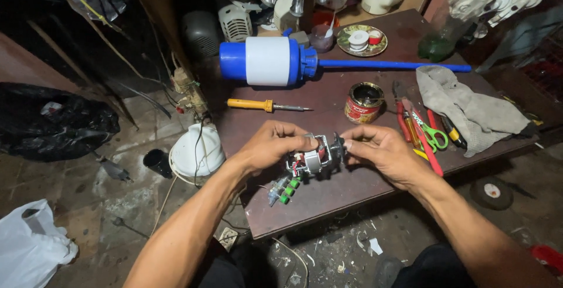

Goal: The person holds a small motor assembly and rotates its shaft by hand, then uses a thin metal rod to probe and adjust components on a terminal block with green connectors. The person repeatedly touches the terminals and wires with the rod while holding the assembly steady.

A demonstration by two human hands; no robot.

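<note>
Just in front of the red round tin [363, 103], the left hand [271, 145] grips a small bare metal electric motor [311, 160] while right-hand fingertips [350, 143] pinch its dark end disc [338, 145], which might slip under twisting.

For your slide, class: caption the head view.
Both hands, left hand and right hand, hold a small electric motor over a cluttered workbench.

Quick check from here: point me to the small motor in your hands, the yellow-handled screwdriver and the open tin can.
small motor [311, 160], head view, on its metal core between both hands.
yellow-handled screwdriver [251, 104], head view, on the yellow handle.
open tin can [362, 109], head view, on its red side wall.
</note>
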